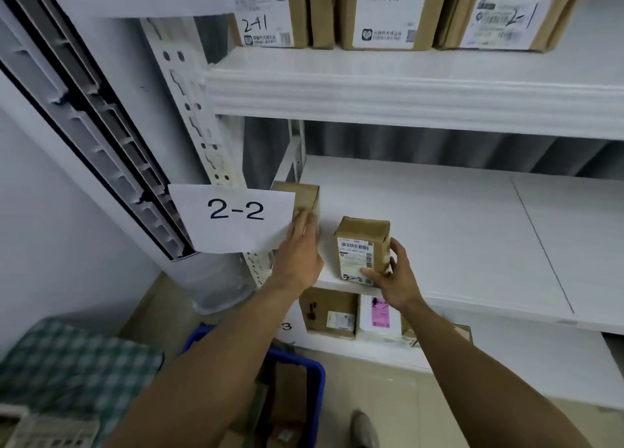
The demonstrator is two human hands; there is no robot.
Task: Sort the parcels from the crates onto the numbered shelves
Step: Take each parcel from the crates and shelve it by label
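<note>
On the shelf (439, 218) signed 2-2, the right hand (395, 277) grips an upright labelled parcel (362, 245), the left hand (300, 245) rests straight-fingered against a second parcel (305, 195), and the blue crate (315, 375) below holds cardboard boxes (291, 392).

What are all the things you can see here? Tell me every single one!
top parcels: at least three, brown with white labels, top shelf
left parcel: one, brown, middle shelf, partly behind the sign
labelled parcel: one, brown, middle shelf, front edge
low brown parcel: one, brown, shelf below
white parcel: one, white with pink label, shelf below
sign: one, white, reads 2-2, on the rack's left post
rack: one, white, ahead
crate: one, blue, on the floor
cloth: one, green and white checks, bottom left
shoe: one, grey, on the floor
left hand: one, touches the left parcel
right hand: one, grips the labelled parcel
</note>
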